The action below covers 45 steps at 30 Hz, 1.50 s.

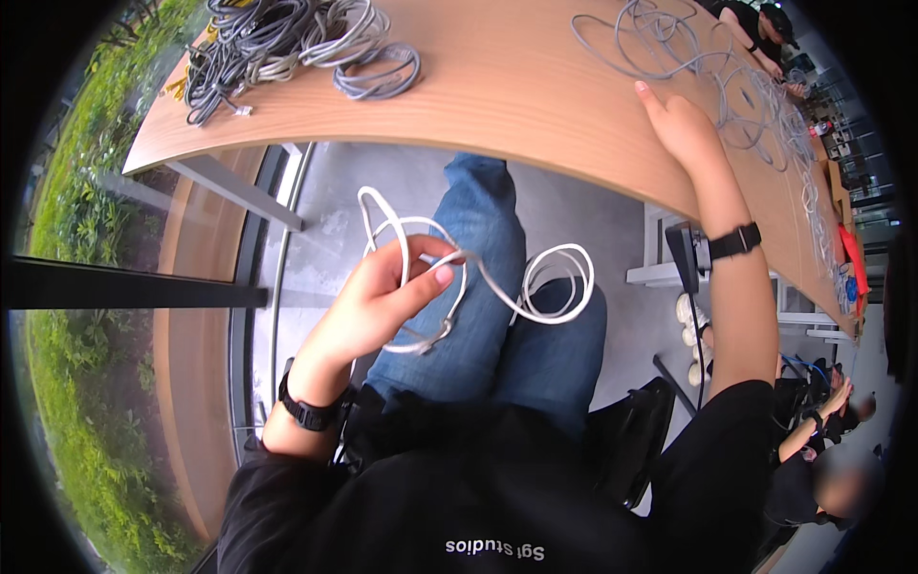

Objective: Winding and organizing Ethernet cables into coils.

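My left hand (380,290) is above my lap, its thumb and fingers pinching a white cable (552,319). Loops of that cable circle the fingers on one side. On the other side, a loose coil hangs over my knee in blue jeans (470,237). Over the tabletop on the right is my right hand (681,129), thumb stretched out toward a loosely looped grey cable (631,72). The other fingers of that hand are hidden behind it, so any hold on a cable cannot be made out.
A pile of grey and white cables (265,50) lies at the wooden table's (488,107) far left, a small grey coil (376,90) beside it. Tangled cables (771,118) run along the right. Other people sit or work at the right. A window frame (136,283) stands left.
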Available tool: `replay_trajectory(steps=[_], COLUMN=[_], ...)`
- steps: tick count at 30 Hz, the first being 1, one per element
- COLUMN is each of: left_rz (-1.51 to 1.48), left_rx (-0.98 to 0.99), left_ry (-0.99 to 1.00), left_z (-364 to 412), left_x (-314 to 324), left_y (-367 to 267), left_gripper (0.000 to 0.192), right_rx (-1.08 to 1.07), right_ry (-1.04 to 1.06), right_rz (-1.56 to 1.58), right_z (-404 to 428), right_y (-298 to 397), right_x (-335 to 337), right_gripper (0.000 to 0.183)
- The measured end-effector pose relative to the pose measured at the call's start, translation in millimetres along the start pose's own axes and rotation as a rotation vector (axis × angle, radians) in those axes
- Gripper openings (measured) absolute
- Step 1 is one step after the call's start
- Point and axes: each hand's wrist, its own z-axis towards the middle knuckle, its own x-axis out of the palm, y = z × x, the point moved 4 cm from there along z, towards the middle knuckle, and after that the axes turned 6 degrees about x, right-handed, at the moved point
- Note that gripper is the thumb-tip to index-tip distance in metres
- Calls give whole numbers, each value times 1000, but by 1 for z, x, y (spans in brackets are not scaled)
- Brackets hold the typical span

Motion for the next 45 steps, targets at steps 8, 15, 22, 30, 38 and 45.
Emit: replay_trajectory(steps=[8, 15, 22, 30, 38, 45], left_rz=[362, 559, 739, 346, 404, 646], left_rx=[159, 481, 675, 622, 627, 811], left_ry=[92, 167, 124, 89, 249, 115], left_z=[-17, -60, -144, -130, -125, -133], left_x=[9, 35, 40, 26, 53, 51], left_y=[-3, -34, -62, -59, -52, -58], left_gripper=[25, 28, 32, 41, 33, 33], right_rx=[-591, -515, -535, -142, -224, -376], right_ry=[518, 622, 430, 641, 159, 302], right_rz=[740, 588, 531, 856, 741, 1085], right_z=[-211, -278, -324, -392, -377, -390], right_y=[104, 105, 43, -34, 7, 72], right_x=[3, 37, -15, -76, -65, -70], right_gripper=[54, 51, 27, 19, 25, 22])
